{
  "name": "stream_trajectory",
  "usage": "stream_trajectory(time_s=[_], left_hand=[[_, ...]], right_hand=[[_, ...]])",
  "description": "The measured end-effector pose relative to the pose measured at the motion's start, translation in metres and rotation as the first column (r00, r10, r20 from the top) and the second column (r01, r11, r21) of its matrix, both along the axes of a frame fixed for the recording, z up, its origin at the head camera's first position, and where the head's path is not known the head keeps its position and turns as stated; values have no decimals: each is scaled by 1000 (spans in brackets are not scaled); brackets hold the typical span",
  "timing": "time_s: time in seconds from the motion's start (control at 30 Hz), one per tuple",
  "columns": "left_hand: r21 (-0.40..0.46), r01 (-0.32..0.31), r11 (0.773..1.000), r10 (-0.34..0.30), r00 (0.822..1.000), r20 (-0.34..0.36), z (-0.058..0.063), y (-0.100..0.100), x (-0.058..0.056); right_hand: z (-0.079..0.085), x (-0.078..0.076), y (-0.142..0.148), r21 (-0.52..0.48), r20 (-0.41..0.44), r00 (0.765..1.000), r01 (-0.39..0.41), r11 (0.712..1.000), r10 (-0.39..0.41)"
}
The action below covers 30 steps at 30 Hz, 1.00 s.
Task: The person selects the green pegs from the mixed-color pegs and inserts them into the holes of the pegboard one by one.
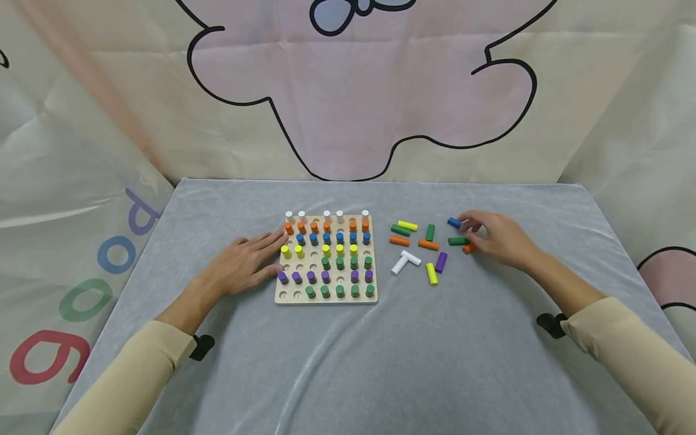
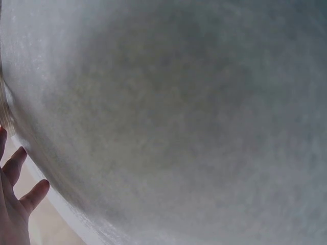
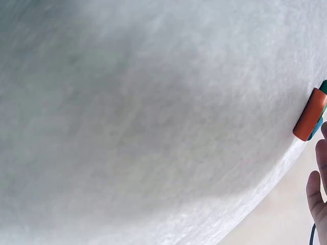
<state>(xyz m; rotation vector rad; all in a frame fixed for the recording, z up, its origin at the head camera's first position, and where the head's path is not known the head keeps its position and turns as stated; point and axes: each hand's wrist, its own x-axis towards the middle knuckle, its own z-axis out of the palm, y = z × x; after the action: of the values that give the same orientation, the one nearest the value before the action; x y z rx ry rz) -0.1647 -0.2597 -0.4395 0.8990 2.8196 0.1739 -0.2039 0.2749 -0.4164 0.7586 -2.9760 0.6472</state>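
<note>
A pale wooden pegboard (image 1: 326, 298) lies on the cloth, with rows of white, orange, blue, yellow, green and purple pegs standing in its holes. My left hand (image 1: 239, 266) rests against the board's left edge, fingers stretched out. To the right of the loose pegs, my right hand (image 1: 497, 238) reaches in with relaxed, slightly bent fingers. Its fingertips are at a blue peg (image 1: 454, 223), while an orange peg (image 1: 468, 248) lies by the thumb. Between these two is a green peg (image 1: 458, 241). The right wrist view shows the orange peg (image 3: 309, 115) beside the fingers.
More loose pegs lie between board and right hand: yellow pegs (image 1: 408, 226), orange pegs (image 1: 399, 240), green pegs (image 1: 400, 230), white pegs (image 1: 399, 266) and a purple peg (image 1: 441, 262). A grey cloth (image 1: 348, 368) covers the table. Printed curtains (image 1: 348, 109) hang behind and beside it.
</note>
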Motion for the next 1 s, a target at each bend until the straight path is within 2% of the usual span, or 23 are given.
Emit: stream_trajectory(time_s=[0.13, 0.6, 1.0], left_hand=[[-5, -3, 1000, 3, 1000, 5, 0, 0, 0], [-3, 1, 1000, -1, 1000, 6, 0, 0, -1], [-5, -3, 1000, 3, 1000, 12, 0, 0, -1]], right_hand=[[1, 1, 4, -5, 0, 1000, -24, 1000, 24], [2, -4, 7, 43, 119, 992, -42, 998, 36], [3, -6, 2, 78, 123, 992, -43, 996, 33]])
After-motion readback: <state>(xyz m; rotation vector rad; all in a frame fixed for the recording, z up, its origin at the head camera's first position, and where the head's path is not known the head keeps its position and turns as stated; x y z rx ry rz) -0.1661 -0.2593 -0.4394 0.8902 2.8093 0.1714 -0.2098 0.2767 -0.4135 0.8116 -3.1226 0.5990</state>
